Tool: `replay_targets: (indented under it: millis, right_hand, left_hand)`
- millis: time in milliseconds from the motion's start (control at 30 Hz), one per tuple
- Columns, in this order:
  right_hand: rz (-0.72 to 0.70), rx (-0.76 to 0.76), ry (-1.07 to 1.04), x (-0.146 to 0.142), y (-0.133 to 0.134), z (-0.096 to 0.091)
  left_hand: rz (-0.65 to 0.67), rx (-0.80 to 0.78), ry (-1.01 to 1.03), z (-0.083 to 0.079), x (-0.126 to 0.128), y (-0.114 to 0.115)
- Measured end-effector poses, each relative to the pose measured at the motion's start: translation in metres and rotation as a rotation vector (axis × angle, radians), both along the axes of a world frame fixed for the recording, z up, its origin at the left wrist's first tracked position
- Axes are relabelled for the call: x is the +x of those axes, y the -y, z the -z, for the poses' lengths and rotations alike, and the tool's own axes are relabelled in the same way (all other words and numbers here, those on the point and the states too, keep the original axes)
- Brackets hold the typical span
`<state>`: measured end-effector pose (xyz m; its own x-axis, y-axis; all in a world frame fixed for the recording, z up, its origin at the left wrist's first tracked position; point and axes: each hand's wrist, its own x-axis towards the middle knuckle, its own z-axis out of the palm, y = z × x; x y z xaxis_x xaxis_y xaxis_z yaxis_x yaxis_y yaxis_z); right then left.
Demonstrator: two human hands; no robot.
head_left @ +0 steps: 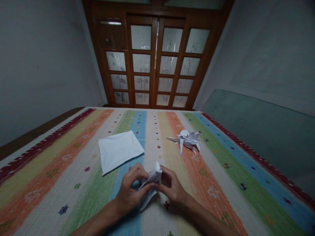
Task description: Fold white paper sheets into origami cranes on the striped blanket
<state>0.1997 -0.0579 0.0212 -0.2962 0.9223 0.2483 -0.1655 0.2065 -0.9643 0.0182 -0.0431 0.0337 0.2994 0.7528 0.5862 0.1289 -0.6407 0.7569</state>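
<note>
A piece of folded white paper (153,177) is held between both hands, low over the near middle of the cloth. Its pointed tip sticks up between the fingers, and another part hangs below the thumbs. My left hand (131,185) pinches it from the left, fingers curled behind and thumb in front. From the other side, my right hand (173,186) grips it near the tip, thumb and fingers closed. The fingers hide part of the folds. Beyond the left hand lies a flat white paper sheet (120,149) with creased edges.
Several-pointed folded paper figures (188,139) sit in a cluster at the right. Under everything spreads a striped tablecloth (81,183). A pale green panel, perhaps a chair back (246,121), stands along the right side. Wooden doors with glass panes (152,65) close off the far end.
</note>
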Motion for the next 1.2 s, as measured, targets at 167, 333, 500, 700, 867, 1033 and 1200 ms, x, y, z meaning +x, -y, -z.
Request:
replay_targets:
  millis: [167, 333, 500, 700, 867, 1033, 1200]
  right_hand:
    - [0.066, -0.038, 0.05, -0.002, -0.003, -0.002]
    - [0.116, -0.059, -0.001, -0.002, -0.006, 0.0]
    - [0.143, -0.079, -0.012, -0.004, -0.006, 0.002]
    - [0.303, -0.096, -0.044, 0.001, -0.012, 0.002]
    - [0.387, -0.078, -0.062, 0.007, -0.015, 0.0]
    - [0.408, -0.077, -0.066, 0.008, -0.015, 0.0]
    - [0.374, -0.092, -0.052, 0.008, -0.015, -0.004]
  left_hand:
    - [-0.017, -0.212, 0.026, 0.002, 0.0, -0.004]
    - [0.003, -0.459, 0.142, -0.002, 0.003, -0.011]
    - [0.059, -0.564, 0.197, -0.003, 0.004, -0.012]
    - [0.248, -0.786, 0.329, -0.002, 0.008, -0.006]
    - [0.204, -0.854, 0.316, 0.002, 0.011, -0.008]
    - [0.228, -0.862, 0.301, 0.001, 0.01, -0.011]
    - [0.247, -0.984, 0.368, 0.001, 0.008, -0.013]
